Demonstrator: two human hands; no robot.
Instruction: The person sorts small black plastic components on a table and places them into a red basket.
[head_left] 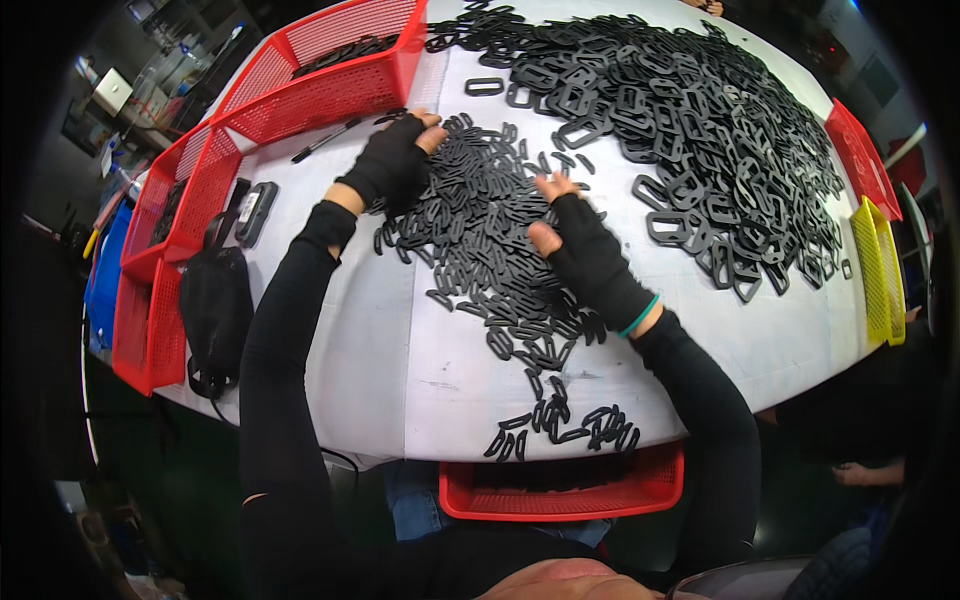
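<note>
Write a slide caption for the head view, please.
Fingerless-gloved left hand and right hand flank a heap of small black slotted pieces near larger rectangular buckles on a white table.

Worn at head height, the left of 2 fisheye cameras looks steeply down and forward over the counter [360,320], near enough that it spans the middle of the view; its edges bend toward the dark rim.

Black-part heaps [490,210] — 2 | red baskets [330,95] — 5 | yellow basket [878,272] 1
</note>
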